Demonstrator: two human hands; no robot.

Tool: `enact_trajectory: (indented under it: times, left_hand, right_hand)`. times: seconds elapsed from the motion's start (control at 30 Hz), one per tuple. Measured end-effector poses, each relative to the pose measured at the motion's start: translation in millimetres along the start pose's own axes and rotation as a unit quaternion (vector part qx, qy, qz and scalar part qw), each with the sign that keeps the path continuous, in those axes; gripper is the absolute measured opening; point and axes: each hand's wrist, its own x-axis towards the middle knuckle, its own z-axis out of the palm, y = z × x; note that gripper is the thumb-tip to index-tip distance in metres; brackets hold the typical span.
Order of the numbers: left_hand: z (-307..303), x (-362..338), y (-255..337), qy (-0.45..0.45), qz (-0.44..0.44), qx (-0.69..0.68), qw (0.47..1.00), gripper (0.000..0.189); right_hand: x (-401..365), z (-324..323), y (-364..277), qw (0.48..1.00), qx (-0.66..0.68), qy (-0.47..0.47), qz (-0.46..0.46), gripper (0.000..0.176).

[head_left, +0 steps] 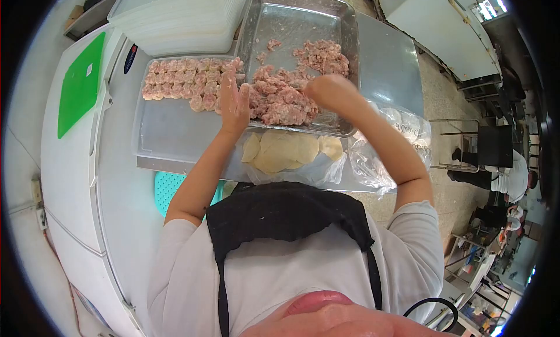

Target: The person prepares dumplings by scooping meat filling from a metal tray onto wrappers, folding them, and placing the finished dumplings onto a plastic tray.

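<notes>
My left hand (pixel 234 103) is upright over the left rim of the metal tray (pixel 251 22), fingers extended, with bits of meat stuck to it. Inside the tray, my right hand (pixel 326 92) is curled at the right side of the ground meat (pixel 280 100); what its fingers hold is hidden. More meat (pixel 326 58) lies farther back in the tray. Left of my left hand, a plastic tray (pixel 175 124) bears rows of small meat-filled pieces (pixel 186 79). Round dough wrappers (pixel 283 150) lie on plastic in front of the metal tray.
Stacked plastic trays (pixel 181 22) stand at the back left. A plastic bag (pixel 379 156) lies at the right. Beside the table are a white freezer (pixel 87 179) with a green board (pixel 81 86) and a turquoise perforated item (pixel 168 190). Other people (pixel 510 176) are far right.
</notes>
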Motion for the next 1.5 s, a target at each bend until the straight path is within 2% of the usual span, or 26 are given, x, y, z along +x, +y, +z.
enact_trajectory:
  times: [0.07,0.13,0.2,0.3,0.4,0.47,0.53,0.63,0.67,0.73,0.8,0.93,0.97,1.0,1.1,1.17,1.23,1.33,1.37,1.43,1.5]
  left_hand:
    - [1,4,1,-0.002,-0.004,0.006,1.0,0.062]
    - [4,1,-3,0.007,-0.005,-0.017,1.0,0.061]
    - [3,1,1,0.001,-0.019,-0.026,0.999,0.06]
    - [3,-1,-5,-0.007,-0.034,-0.023,0.999,0.058]
    - [4,0,-5,0.002,-0.017,-0.008,1.0,0.058]
    - [6,-1,-5,0.018,-0.002,-0.009,1.0,0.058]
    - [5,-1,-8,0.017,0.009,-0.005,1.0,0.059]
    - [5,0,-4,0.02,0.005,-0.011,1.0,0.06]
    - [5,0,-4,0.021,0.004,-0.012,1.0,0.06]
    - [5,0,-5,0.023,0.006,-0.012,1.0,0.058]
    - [5,-2,-8,0.026,0.013,0.006,1.0,0.057]
    - [5,-2,-7,0.025,0.015,0.018,0.999,0.053]
    - [4,-1,-5,0.027,0.018,0.019,0.999,0.053]
    - [3,-1,-2,0.025,0.01,0.006,1.0,0.053]
    - [5,-4,-4,0.022,-0.014,-0.024,0.999,0.053]
    - [4,-3,-6,0.02,-0.029,-0.041,0.999,0.053]
    - [3,-2,-4,0.031,0.012,0.016,0.999,0.053]
    - [4,-3,-4,0.028,0.009,0.035,0.999,0.055]
    - [4,-3,-4,0.029,0.01,0.035,0.999,0.055]
    - [3,-2,-4,0.023,0.003,0.035,0.999,0.056]
    - [2,-4,-3,0.017,-0.007,0.03,0.999,0.057]
  right_hand:
    - [-8,-40,24,0.993,-0.014,-0.089,0.074,0.02]
    - [-10,-55,63,0.989,-0.098,-0.019,0.106,0.02]
    - [-4,-68,99,0.982,-0.114,0.032,0.144,0.023]
    - [7,-37,155,0.965,-0.194,0.067,0.162,0.022]
    - [5,19,125,0.97,-0.143,0.106,0.167,0.019]
    - [-8,24,81,0.975,-0.119,0.108,0.155,0.016]
    - [-20,37,42,0.991,-0.069,0.074,0.084,0.02]
    - [-41,26,-8,0.995,-0.035,0.075,0.048,0.022]
    - [-44,14,-3,0.995,-0.036,0.075,0.048,0.022]
    - [-52,-24,18,0.994,-0.033,-0.023,0.104,0.033]
    - [-49,-58,35,0.987,-0.063,-0.035,0.145,0.032]
    - [-10,-34,95,0.989,-0.045,-0.006,0.139,0.031]
    - [3,-16,105,0.989,-0.034,0.033,0.14,0.029]
    - [9,1,111,0.987,-0.022,0.07,0.14,0.027]
    - [17,39,99,0.99,-0.029,0.09,0.103,0.03]
    - [2,9,64,0.991,-0.03,0.077,0.105,0.031]
    - [-9,-36,46,0.981,-0.054,0.001,0.187,0.022]
    - [-5,-58,79,0.973,-0.022,-0.027,0.229,0.02]
    - [3,-39,96,0.973,-0.024,-0.027,0.228,0.02]
    - [20,23,127,0.978,-0.095,0.098,0.158,0.017]
    - [17,35,63,0.977,-0.008,0.172,0.129,0.015]
